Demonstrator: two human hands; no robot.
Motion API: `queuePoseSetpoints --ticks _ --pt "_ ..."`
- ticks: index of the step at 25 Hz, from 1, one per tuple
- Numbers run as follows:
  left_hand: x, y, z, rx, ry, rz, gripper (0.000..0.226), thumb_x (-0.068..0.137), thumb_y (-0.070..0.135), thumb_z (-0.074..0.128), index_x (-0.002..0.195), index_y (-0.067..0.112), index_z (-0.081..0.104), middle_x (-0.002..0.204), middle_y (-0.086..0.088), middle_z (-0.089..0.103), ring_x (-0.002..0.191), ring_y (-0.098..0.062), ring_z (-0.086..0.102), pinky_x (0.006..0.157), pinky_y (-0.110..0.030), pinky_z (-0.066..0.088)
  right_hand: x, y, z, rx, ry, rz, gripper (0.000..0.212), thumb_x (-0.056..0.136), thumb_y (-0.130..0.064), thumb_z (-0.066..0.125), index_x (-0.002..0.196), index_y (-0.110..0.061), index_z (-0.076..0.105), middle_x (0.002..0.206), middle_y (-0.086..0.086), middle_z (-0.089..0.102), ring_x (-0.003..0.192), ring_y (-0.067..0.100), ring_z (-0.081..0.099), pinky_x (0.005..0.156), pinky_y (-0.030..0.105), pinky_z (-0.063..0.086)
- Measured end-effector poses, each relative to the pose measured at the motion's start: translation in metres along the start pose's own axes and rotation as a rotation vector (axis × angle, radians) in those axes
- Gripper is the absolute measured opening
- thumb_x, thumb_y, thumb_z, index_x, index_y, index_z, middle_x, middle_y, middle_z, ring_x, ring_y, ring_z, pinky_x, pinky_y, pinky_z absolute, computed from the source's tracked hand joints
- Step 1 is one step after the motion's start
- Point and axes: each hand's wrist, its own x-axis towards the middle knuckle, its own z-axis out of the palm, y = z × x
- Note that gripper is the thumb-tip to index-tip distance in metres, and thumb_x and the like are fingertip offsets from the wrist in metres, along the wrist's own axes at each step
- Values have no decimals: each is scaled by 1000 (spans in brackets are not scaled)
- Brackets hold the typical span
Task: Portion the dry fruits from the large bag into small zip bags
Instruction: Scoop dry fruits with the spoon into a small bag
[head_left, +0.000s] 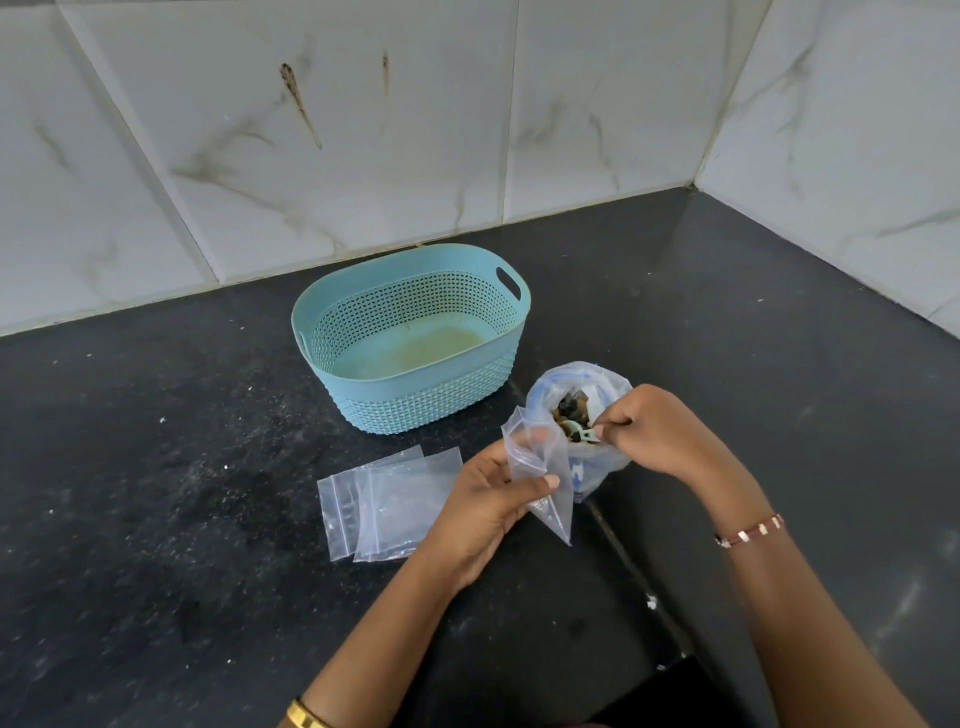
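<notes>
Clear zip bag (540, 483) pinched by left hand (488, 499); right hand (654, 431) scoops.

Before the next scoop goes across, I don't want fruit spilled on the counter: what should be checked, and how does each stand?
1. Small zip bag held by left hand: ok.
2. Its mouth open and facing the large bag: ok.
3. Scoop gripped by right hand: ok.
4. Scoop loaded with dry fruits: cannot tell.
5. Spare zip bags within reach, flat on counter: ok.
6. Basket out of the way: ok.
</notes>
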Motion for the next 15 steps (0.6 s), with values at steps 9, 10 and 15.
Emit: queuePoseSetpoints --ticks 9,10,15 --pt "10 9 -5 242 -70 63 39 68 4 67 104 19 68 98 -2 72 93 -15 66 91 -28 51 4 13 2 658 -35 366 10 87 -8 58 90 -4 66 47 2 37 43 13 27 46 25 27" --pt "11 11 -7 262 -69 62 39 69 3 67 106 17 67 99 -3 72 95 -16 66 91 -28 51 4 15 4 701 -53 389 11 87 -10 58 93 -4 64 44 1 37 40 12 27 46 25 28" --pt "12 15 -9 415 -64 52 35 77 -6 65 107 13 66 107 -9 68 101 -18 63 93 -28 49 1 8 6 585 -36 273 12 87 -10 58 87 -12 70 50 2 43 50 13 32 48 24 29"
